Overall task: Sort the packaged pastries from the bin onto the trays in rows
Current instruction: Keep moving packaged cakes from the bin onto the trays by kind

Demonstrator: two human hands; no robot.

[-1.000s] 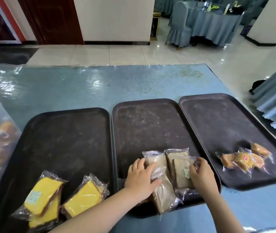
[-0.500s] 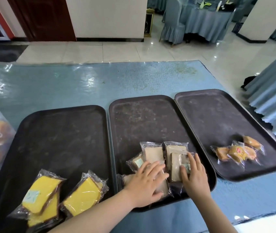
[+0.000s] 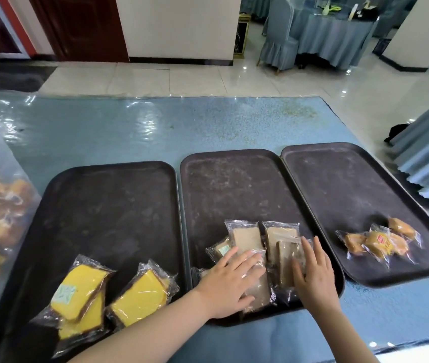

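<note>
- Two hands are lying flat on brown cake packs (image 3: 246,238) in the middle tray (image 3: 234,179).
- The left hand (image 3: 230,282) is spreading its fingers.
- The right hand (image 3: 312,275) is pressing with straight fingers.

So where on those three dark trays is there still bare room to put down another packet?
The far half of every tray is bare: left tray beyond the yellow cake packets, middle tray beyond the brown slices, right tray beyond the orange pastries. The middle tray's near end is crowded, under both hands.
</note>
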